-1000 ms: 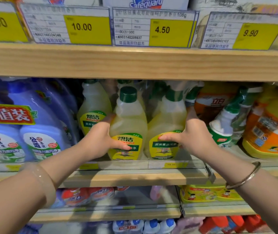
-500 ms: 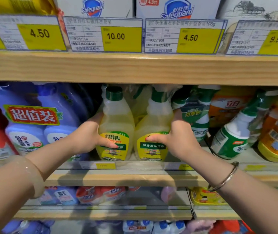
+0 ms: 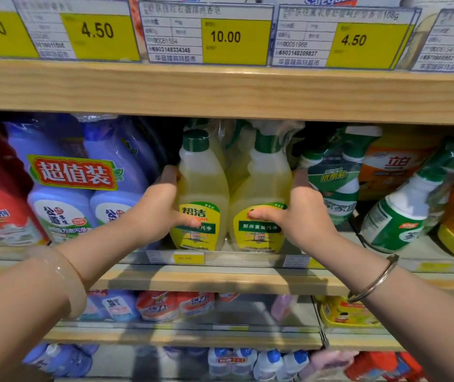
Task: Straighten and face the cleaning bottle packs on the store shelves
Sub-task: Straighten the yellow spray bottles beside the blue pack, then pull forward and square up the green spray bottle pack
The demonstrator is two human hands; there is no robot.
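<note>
Fingers of both hands clamp a shrink-wrapped yellow bottle pack (image 3: 231,194) from either side: left hand (image 3: 159,208) wraps the left bottle with thumb across its label, right hand (image 3: 303,216) wraps the right bottle, thumb (image 3: 261,215) on its label. Pack stands upright, labels forward, at the front lip of the middle shelf (image 3: 220,279); little headroom under the upper shelf board (image 3: 220,89). Blue bottles (image 3: 88,194) just beside on the left, green-and-white sprayers (image 3: 338,186) close on the right, one tilted
</note>
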